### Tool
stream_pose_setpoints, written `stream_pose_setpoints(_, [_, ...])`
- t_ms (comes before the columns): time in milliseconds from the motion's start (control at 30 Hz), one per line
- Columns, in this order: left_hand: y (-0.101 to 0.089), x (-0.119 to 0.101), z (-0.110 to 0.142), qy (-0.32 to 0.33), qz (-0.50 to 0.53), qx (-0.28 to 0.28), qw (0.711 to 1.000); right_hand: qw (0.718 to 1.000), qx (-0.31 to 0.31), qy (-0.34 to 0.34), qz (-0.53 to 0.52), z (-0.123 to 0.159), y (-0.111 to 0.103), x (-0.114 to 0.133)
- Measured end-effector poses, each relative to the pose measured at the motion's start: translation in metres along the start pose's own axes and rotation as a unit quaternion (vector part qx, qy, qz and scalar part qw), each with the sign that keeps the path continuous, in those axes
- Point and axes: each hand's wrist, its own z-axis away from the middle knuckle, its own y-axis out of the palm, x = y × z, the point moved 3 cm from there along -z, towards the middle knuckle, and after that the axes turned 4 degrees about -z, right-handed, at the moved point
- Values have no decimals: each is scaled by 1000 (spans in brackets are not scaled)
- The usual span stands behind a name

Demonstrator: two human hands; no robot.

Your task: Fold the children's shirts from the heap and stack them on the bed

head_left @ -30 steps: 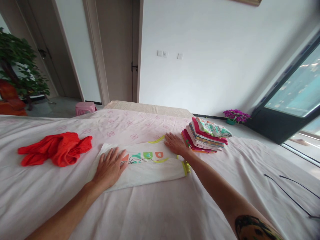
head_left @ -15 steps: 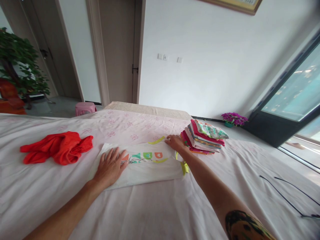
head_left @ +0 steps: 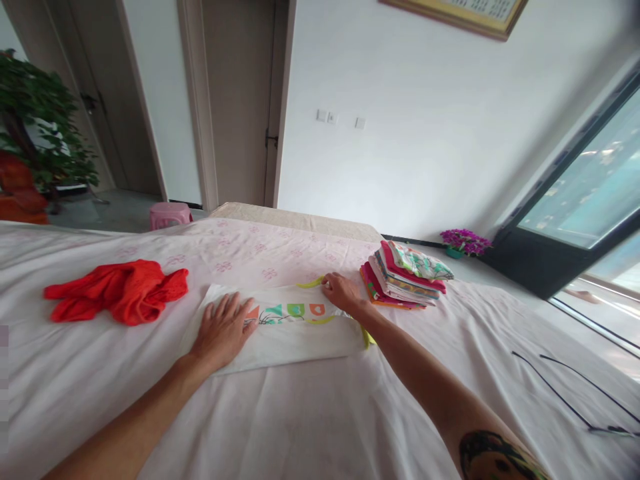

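A white shirt (head_left: 300, 343) with yellow trim and a coloured print lies flat on the sheet, partly folded over. My left hand (head_left: 225, 327) rests on its left end, palm down with the fingers stretched out. At the far right corner, by the yellow trim, my right hand (head_left: 341, 293) has its fingers curled and pinches the shirt's edge. The right forearm hides part of the shirt's right end. Just beyond that hand stands a stack of folded clothes (head_left: 403, 283).
A crumpled red garment (head_left: 120, 293) lies to the left on the pale sheet (head_left: 240, 427). Eyeglasses (head_left: 593, 427) sit at the far right. Beyond the bed are a pink stool (head_left: 170, 215) and purple flowers (head_left: 465, 241).
My right hand has drawn slightly to the left along the shirt's far edge, its fingers now more curled. The left hand stays in place on the shirt.
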Motion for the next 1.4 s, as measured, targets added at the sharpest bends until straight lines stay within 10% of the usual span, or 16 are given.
stream_pose_setpoints(467, [3,3,0,5,17,-14,1000,994,12,-64,-91,7,11,-11])
stream_pose_setpoints(800, [4,3,0,8,21,-21,1000,991,-79,84,-70,-5,0,-37])
stream_pose_setpoints(1033, [0,1,1,15,16,-20,1000,993,59,-73,72,11,11,-8])
stream_pose_setpoints(1400, [-10,44,-31,-74,205,30,976,990,1,97,-102,-23,-4,-26])
